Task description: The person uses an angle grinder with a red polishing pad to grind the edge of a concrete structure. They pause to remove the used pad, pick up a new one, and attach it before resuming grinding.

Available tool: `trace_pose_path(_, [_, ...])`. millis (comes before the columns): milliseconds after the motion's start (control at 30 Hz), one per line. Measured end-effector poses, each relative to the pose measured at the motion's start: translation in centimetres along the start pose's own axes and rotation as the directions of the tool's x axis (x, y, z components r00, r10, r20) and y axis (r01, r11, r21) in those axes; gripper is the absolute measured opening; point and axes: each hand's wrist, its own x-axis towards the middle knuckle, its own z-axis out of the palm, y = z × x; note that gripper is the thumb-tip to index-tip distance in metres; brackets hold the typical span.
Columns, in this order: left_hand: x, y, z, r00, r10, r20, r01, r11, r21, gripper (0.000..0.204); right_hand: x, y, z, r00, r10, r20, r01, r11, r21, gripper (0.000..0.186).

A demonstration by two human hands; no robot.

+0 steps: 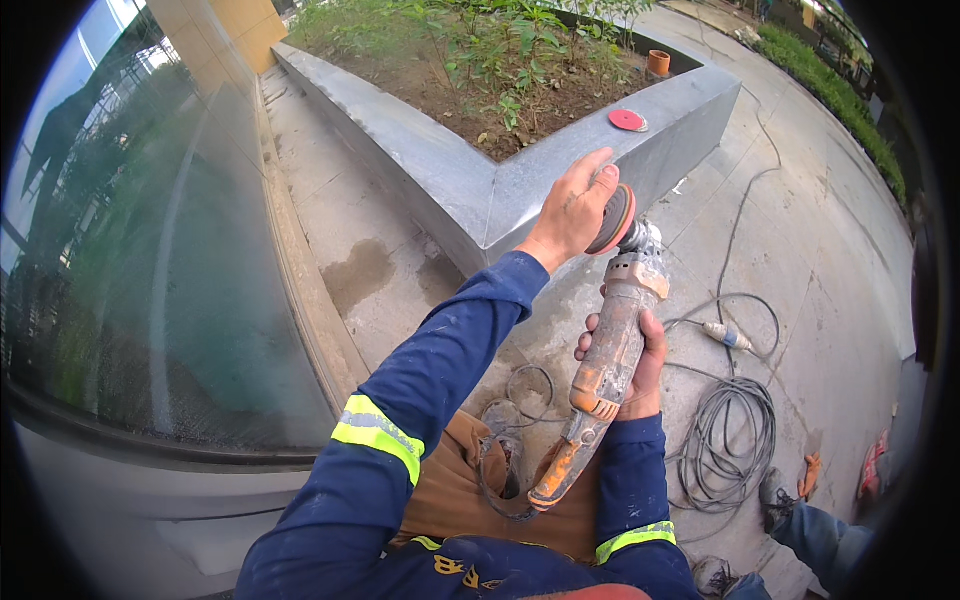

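My left hand [575,210] is closed over the edge of a round red-rimmed disc [617,220] on the head of an angle grinder, fingers together; its palm side is hidden. My right hand [645,365] is wrapped round the body of the dusty, worn orange-and-grey grinder [620,330], whose handle angles down toward my lap with a cord at its end. Just beyond, a loose red round pad [628,120] lies on the grey stone ledge [430,170] of a planter.
Left is a large glass pane [150,280]; ahead, planter soil with plants and an orange pipe [658,62]. At right, coiled cable [725,440], a plug connector [727,335], orange gloves [810,475] and another person's legs [820,540] are on the pale paving [820,270].
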Motion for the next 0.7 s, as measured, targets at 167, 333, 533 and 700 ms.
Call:
trace_pose_path(167, [-1.4,-0.5,1.9,0.998,-0.044,0.054,0.036,0.991,0.127,0.059,-0.2,0.1,-0.2,1.000,0.002,0.003,-0.002,1.000,0.021,0.063])
trace_pose_path(333, [-0.6,0.2,-0.3,0.998,-0.007,-0.055,0.001,0.995,-0.100,0.059,-0.3,-0.3,-0.4,1.000,0.008,0.004,-0.008,0.999,0.035,0.064])
trace_pose_path(533, [-1.4,0.0,0.7,0.998,0.044,-0.042,-0.041,0.997,0.064,0.062,-0.3,-0.2,-0.3,1.000,0.024,0.009,-0.024,0.999,0.039,0.064])
trace_pose_path(700, [-2.0,-0.9,1.1,0.999,0.017,-0.030,-0.018,1.000,-0.023,0.066,-0.1,0.1,-0.1,1.000,0.027,0.007,-0.027,0.999,0.045,0.064])
